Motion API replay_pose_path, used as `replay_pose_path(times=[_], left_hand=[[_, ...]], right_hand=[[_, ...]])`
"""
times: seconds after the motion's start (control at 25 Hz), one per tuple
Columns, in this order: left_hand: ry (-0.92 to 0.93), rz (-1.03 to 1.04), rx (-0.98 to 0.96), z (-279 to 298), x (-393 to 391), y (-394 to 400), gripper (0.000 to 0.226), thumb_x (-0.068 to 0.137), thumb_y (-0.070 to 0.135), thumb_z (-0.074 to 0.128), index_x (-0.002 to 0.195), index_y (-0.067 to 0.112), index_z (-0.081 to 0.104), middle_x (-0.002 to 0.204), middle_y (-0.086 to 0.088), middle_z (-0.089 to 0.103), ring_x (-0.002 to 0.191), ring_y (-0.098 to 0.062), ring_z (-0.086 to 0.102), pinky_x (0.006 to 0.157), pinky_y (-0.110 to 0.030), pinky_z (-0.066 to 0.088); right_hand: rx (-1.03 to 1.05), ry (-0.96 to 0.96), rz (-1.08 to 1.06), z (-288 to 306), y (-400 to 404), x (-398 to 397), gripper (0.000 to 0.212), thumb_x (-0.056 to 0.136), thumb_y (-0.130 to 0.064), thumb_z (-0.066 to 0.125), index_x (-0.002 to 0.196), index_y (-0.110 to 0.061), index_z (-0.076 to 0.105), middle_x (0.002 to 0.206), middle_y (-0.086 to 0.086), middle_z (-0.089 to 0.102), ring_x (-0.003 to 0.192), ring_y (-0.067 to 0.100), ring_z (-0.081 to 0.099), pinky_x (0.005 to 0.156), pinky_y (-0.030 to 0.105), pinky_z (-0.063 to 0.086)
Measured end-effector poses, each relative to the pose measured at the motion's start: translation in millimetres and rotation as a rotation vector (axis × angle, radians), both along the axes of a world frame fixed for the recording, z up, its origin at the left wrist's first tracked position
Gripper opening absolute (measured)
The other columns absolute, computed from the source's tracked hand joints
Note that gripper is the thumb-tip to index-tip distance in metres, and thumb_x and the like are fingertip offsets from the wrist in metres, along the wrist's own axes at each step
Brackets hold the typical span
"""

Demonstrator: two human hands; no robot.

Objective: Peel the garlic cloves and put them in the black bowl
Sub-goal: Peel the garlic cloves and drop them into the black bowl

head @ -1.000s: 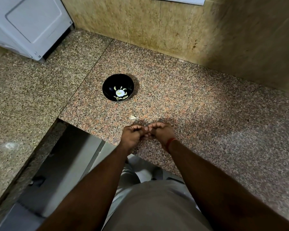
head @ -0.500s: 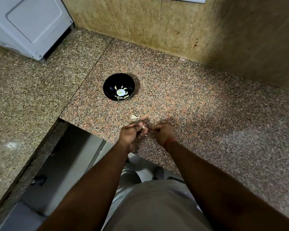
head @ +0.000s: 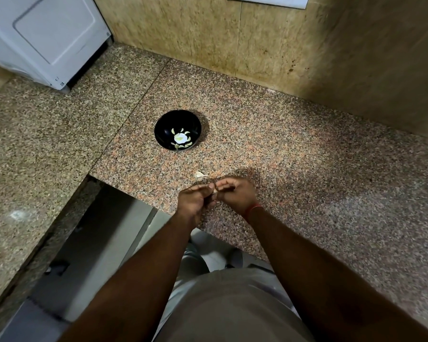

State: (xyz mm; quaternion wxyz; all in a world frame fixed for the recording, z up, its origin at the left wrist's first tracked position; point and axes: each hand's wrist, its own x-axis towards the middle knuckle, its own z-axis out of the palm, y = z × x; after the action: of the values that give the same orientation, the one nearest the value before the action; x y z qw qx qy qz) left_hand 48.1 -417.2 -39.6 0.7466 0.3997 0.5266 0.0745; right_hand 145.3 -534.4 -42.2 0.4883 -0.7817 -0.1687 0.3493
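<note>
We saw both hands brought together low over the speckled granite desk, close to its near edge. The left hand had its fingers curled inward, thumb and fingertips drawn to a pinch against the right hand, whose fingers were likewise bent and closed toward the same spot. Between the two sets of fingertips we could make out a small pale bit, which we took for a garlic clove, though it was mostly hidden and too small for us to tell how much skin was on it. A red thread circled the right wrist.

Just beyond the hands, slightly toward the left hand's side, a pale scrap lay on the desk; we could not tell whether it was a clove or a bit of peel. Farther out past that scrap, well apart from both hands, stood the black bowl, upright on the desk, with a white and pale green flower pattern showing at its bottom. We could not tell whether any cloves lay inside.

Far beyond the left hand a white appliance stood at the back corner of the desk, and a tan stone wall rose behind the desk.
</note>
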Motion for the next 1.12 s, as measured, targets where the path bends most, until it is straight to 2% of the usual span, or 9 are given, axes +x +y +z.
replay_pose_path(times=[0.16,0.32,0.56,0.68,0.84,0.96,1.12], left_hand=[[-0.014,-0.038,0.007,-1,-2,-1,0.008,0.089,0.003,0.074,0.094,-0.002,0.072,0.086,-0.019,0.076,0.064,-0.020,0.071,0.052,-0.025,0.058],[-0.019,-0.117,0.065,-3,-3,3,0.014,0.091,0.001,0.071,0.100,-0.009,0.071,0.092,-0.026,0.074,0.068,-0.023,0.071,0.057,-0.027,0.059],[-0.022,-0.243,0.187,-1,3,1,0.013,0.094,-0.003,0.066,0.099,-0.015,0.067,0.088,-0.030,0.070,0.063,-0.023,0.067,0.056,-0.033,0.061],[0.028,-0.299,0.249,-1,7,-1,0.008,0.095,0.000,0.066,0.096,-0.008,0.067,0.093,-0.027,0.072,0.067,-0.024,0.069,0.056,-0.036,0.062],[0.063,-0.344,0.297,-5,8,1,0.008,0.095,0.002,0.067,0.095,-0.006,0.070,0.092,-0.023,0.075,0.074,-0.036,0.073,0.063,-0.043,0.064],[0.089,-0.371,0.301,-5,9,3,0.007,0.095,-0.003,0.066,0.096,-0.010,0.069,0.091,-0.025,0.075,0.063,-0.031,0.069,0.054,-0.037,0.062],[0.140,-0.365,0.292,-4,14,2,0.006,0.090,-0.012,0.066,0.095,-0.013,0.069,0.090,-0.025,0.074,0.049,-0.020,0.065,0.045,-0.030,0.056]], right_hand=[[0.060,0.080,-0.057,-4,0,0,0.017,0.081,0.000,0.081,0.096,-0.006,0.079,0.088,0.000,0.078,0.078,0.007,0.074,0.073,0.022,0.061],[0.105,0.155,-0.075,-11,-3,3,0.017,0.086,0.004,0.075,0.102,-0.002,0.078,0.094,0.007,0.079,0.084,0.013,0.075,0.076,0.025,0.061],[0.125,0.121,-0.129,-14,-5,5,0.017,0.080,0.006,0.079,0.096,-0.002,0.079,0.092,0.009,0.079,0.090,0.026,0.076,0.083,0.036,0.063],[0.107,0.084,-0.126,-20,-5,5,0.015,0.080,0.003,0.080,0.092,-0.005,0.080,0.089,0.005,0.079,0.088,0.023,0.076,0.084,0.038,0.063],[0.108,0.063,-0.120,-25,-6,4,0.015,0.080,0.004,0.079,0.092,-0.005,0.080,0.088,0.005,0.079,0.084,0.018,0.075,0.085,0.038,0.062],[0.091,0.036,-0.109,-25,-5,4,0.015,0.080,0.003,0.080,0.092,-0.006,0.081,0.087,0.003,0.079,0.083,0.018,0.075,0.083,0.036,0.062],[0.066,0.012,-0.112,-28,-2,4,0.017,0.078,0.002,0.082,0.088,-0.012,0.082,0.085,0.000,0.079,0.083,0.020,0.076,0.085,0.044,0.063]])
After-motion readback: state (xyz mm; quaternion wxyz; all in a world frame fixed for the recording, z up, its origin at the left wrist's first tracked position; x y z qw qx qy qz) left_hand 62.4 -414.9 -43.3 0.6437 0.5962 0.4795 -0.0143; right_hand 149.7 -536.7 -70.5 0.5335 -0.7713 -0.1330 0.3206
